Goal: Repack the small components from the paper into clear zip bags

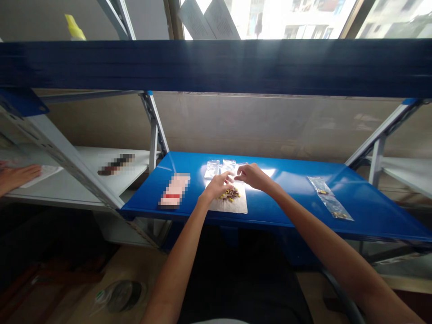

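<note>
My left hand (pixel 218 184) hovers at the left edge of a heap of small brown and yellow pieces (pixel 231 194), its thumb and fingers apart. The pieces look like screws with yellow plugs, but are too small to be sure. They lie on a pale cloth or paper sheet (pixel 232 207). My right hand (pixel 252 175) is closed in a pinch just above the far side of the sheet; what it holds, if anything, cannot be made out. Behind my hands lie clear zip bags (pixel 212 169), one partly hidden by the right hand.
Filled clear bags (pixel 337 210) lie at the right of the blue table (pixel 286 209). A blurred-out pink and white item (pixel 175 191) lies at the left. A blue shelf beam (pixel 216 67) crosses overhead. Another person's hand (pixel 23 175) rests on the white shelf (pixel 84 189) at left.
</note>
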